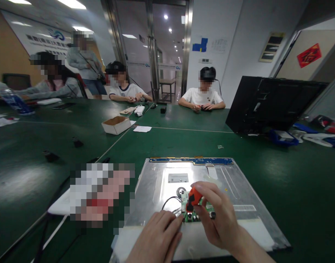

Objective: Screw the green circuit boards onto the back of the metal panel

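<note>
My right hand pinches a short orange-and-black screwdriver between thumb and fingers. It is held over a small green circuit board, and its tip is too small to make out. Fingers close together, my left hand has its fingertips at the lower left corner of this board. Thin black wires curve out from the board's left side. Everything rests on the back of a silvery flat display panel, which has a blue circuit strip along its far edge.
Left of the panel lie white and pink items, partly blurred out, with dark cables. Farther off are an open cardboard box and a black monitor at the right. Several people are across the green table.
</note>
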The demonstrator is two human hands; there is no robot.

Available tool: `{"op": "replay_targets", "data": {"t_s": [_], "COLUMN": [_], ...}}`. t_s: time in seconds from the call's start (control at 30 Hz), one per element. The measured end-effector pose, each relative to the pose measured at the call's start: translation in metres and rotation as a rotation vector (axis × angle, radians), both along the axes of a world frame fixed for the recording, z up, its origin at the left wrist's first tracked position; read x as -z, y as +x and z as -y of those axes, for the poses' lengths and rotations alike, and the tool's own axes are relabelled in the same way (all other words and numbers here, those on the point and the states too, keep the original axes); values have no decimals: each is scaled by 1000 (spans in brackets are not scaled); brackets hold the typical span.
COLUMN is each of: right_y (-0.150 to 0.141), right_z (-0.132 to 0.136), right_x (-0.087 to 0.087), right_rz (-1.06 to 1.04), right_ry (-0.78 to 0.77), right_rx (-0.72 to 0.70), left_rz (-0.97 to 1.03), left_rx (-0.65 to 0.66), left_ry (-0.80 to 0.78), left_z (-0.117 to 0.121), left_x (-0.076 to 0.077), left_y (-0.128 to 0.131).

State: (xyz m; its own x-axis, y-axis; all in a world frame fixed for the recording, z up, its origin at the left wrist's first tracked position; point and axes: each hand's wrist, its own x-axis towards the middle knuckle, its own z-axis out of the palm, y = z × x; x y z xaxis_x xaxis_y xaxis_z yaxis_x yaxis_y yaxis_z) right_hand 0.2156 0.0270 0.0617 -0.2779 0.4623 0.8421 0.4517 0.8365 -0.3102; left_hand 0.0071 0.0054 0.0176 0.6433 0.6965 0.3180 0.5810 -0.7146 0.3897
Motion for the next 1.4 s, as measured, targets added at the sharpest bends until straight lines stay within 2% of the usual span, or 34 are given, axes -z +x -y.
{"op": "replay_targets", "data": {"t_s": [0.23, 0.4, 0.6, 0.8, 0.9, 1.07, 1.2, 1.4], "right_y": [-3, -4, -1, -3, -4, -2, -1, -3], "right_z": [0, 0, 1, 2, 2, 1, 1, 0], "right_x": [10, 5, 1, 14, 18, 6, 1, 14], "right_rz": [-175, -87, 27, -152, -186, -57, 20, -166], "right_ry": [2, 17, 27, -12, -34, 12, 12, 1], "right_rx": [91, 118, 67, 100, 65, 7, 21, 53], "left_rz": [3, 4, -1, 15, 36, 34, 13, 18], "left_rx": [-3, -4, 8, -5, -9, -21, -7, 1], "left_ry": [-1, -2, -11, 15, 26, 19, -3, -29], "left_z": [-1, 0, -1, 0, 1, 0, 0, 2], "left_x": [0, -1, 0, -1, -2, -3, -3, -2], "left_y": [1, 2, 1, 1, 2, 4, 3, 1]}}
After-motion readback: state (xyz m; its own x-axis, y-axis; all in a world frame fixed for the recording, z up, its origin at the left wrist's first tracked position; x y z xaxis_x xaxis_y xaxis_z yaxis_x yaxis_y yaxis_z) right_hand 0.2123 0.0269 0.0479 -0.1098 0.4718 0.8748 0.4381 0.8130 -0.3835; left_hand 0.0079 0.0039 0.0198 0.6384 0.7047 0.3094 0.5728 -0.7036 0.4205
